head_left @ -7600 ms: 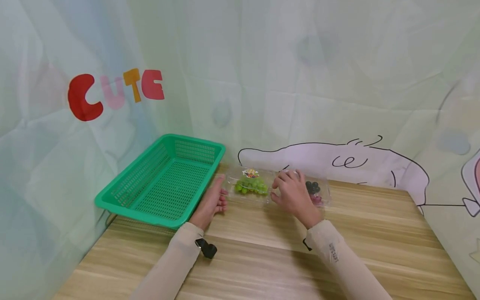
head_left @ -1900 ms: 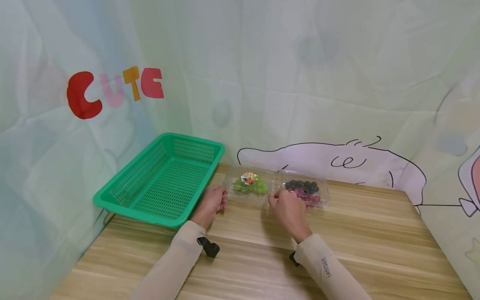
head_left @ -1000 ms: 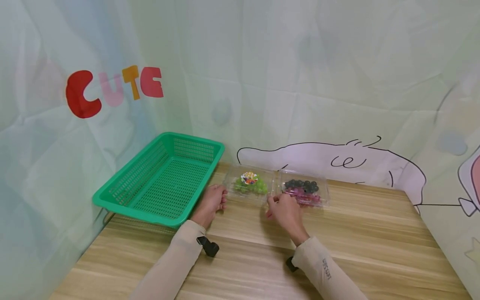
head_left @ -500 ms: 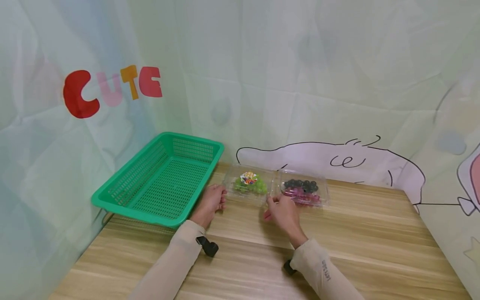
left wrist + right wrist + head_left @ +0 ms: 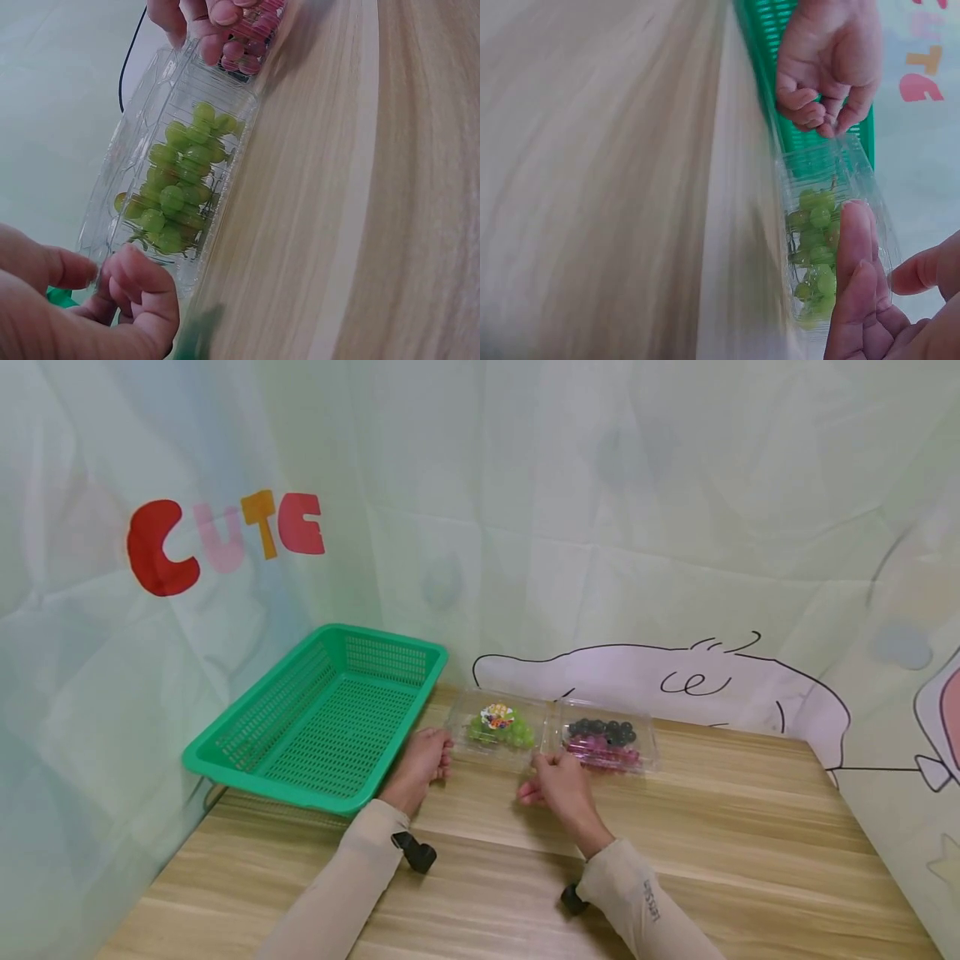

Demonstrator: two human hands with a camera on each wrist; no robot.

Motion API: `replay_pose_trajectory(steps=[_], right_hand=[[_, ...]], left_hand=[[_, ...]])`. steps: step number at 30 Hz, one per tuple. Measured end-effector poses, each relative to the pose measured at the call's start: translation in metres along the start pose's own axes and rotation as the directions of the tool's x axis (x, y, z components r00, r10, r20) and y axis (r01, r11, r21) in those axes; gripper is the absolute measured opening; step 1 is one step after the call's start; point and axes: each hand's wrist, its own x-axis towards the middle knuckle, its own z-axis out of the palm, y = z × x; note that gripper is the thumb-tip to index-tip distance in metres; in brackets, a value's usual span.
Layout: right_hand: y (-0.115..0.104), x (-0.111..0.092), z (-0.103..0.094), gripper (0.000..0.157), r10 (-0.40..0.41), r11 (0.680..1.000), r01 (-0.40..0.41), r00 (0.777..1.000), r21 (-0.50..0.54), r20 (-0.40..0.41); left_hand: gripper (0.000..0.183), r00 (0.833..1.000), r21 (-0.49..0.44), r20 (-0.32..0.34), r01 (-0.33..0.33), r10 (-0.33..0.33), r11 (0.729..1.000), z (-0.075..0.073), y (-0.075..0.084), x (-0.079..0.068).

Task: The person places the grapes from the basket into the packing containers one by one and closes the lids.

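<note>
A clear plastic clamshell box (image 5: 480, 752) with green grapes (image 5: 176, 184) in it lies on the table, a round fruit sticker (image 5: 498, 717) on its lid. At its left end my left hand (image 5: 423, 764) pinches the rim between thumb and curled fingers; the left wrist view shows this close up. My right hand (image 5: 566, 785) holds the rim at the box's front right corner between thumb and index finger, its other fingers extended below. Directly right of it sits a second clear box (image 5: 647, 745) with black grapes (image 5: 602, 731) and red grapes (image 5: 600, 752).
A green slotted plastic basket (image 5: 337, 735) stands close to my left forearm, raised on a wire rack (image 5: 217, 797). A fabric backdrop (image 5: 600, 568) with printed letters and drawings hangs behind the wooden table (image 5: 480, 893).
Over several seconds, the sticker-bearing lid came down over the green grapes, and my right hand moved from between the boxes to the front corner. Lately its lower fingers extended; the left hand stayed put.
</note>
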Motion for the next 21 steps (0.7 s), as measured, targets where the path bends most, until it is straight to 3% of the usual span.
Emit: replay_pose_trajectory(steps=[11, 21], right_hand=[[-0.0008, -0.0002, 0.0022, 0.035, 0.069, 0.983, -0.073, 0.997, 0.167, 0.031], [0.0004, -0.0006, 0.0007, 0.034, 0.104, 0.977, -0.109, 0.994, 0.184, 0.035]], left_hand=[[0.014, 1.0, -0.006, -0.002, -0.004, 0.004, 1.0, 0.0, -0.001, 0.0018], [0.016, 1.0, 0.001, 0.001, 0.001, -0.001, 1.0, -0.0003, -0.0015, 0.0005]])
